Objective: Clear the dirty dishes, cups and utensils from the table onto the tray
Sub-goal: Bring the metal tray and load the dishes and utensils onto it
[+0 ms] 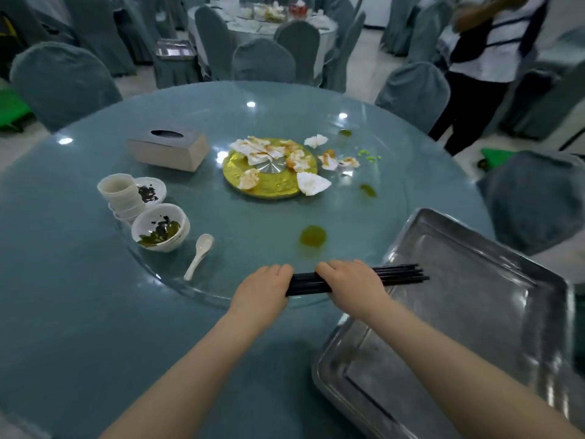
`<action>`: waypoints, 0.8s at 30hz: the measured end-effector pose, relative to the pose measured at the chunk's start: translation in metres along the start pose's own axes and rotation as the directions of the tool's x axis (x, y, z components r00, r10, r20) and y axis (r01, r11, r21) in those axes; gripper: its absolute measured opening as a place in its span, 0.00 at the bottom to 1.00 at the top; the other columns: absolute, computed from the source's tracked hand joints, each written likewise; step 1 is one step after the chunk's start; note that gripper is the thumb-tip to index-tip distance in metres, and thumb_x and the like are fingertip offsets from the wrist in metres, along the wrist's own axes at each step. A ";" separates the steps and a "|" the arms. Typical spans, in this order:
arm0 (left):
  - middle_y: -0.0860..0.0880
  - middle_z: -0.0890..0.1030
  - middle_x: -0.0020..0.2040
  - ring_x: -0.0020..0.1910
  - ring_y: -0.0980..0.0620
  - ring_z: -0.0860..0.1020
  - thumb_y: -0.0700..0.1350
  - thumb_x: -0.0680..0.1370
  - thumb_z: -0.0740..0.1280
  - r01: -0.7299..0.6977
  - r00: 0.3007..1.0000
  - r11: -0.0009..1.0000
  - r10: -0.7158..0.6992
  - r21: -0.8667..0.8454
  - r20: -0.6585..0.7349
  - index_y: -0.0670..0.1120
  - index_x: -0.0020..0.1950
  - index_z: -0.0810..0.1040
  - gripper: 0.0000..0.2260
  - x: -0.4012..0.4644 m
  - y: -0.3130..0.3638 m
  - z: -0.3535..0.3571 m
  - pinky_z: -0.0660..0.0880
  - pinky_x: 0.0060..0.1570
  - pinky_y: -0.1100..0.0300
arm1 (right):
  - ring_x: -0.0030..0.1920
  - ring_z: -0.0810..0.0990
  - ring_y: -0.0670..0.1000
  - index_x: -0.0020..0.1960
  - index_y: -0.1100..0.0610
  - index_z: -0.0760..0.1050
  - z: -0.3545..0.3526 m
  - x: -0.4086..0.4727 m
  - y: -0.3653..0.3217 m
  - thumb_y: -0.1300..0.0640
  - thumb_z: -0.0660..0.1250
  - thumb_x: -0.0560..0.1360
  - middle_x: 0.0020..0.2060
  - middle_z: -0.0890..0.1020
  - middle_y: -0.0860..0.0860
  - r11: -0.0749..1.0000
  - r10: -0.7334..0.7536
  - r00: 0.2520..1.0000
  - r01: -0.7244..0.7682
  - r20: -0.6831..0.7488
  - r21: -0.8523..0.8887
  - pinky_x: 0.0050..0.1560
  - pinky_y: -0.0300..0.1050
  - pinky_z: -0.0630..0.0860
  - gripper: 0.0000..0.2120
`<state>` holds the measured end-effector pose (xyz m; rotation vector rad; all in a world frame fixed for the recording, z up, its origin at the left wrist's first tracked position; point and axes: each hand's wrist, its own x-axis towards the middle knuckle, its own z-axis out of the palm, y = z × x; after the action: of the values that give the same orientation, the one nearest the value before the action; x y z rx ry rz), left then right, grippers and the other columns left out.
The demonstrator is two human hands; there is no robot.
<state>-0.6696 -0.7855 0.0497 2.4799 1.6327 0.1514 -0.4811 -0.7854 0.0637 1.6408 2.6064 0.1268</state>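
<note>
Both hands, left (264, 288) and right (351, 282), fingers clenched round the chopsticks (400, 275) at the counter's near edge, tips over the tray (474, 255); best keep the bundle level and lower it in.

Chopsticks (364, 278), bundled, lie crosswise between left hand (262, 288) and right hand (351, 282), far ends projecting right of the right hand over the rim of the tray (474, 312). Beyond and left of the left hand: spoon (199, 255), then bowl (160, 228), with stacked cups (122, 193) behind it (a second bowl (152, 190) beside the stack). Farther ahead of both hands, plate (269, 172) bearing crumpled napkins (262, 152); tissue box (169, 148) to its left.
</note>
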 end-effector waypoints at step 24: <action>0.50 0.59 0.77 0.77 0.52 0.51 0.48 0.77 0.65 -0.248 0.867 0.894 0.377 -0.374 0.325 0.50 0.77 0.56 0.31 -0.053 0.078 0.103 0.46 0.71 0.63 | 0.55 0.77 0.54 0.59 0.50 0.72 0.105 -0.223 -0.017 0.50 0.70 0.71 0.56 0.78 0.50 0.651 0.492 0.717 -0.679 0.493 0.338 0.48 0.46 0.72 0.18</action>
<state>-0.6016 -0.8729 -0.0355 2.3127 0.9483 -0.0377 -0.3905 -0.9901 -0.0411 2.3644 1.7963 -0.8262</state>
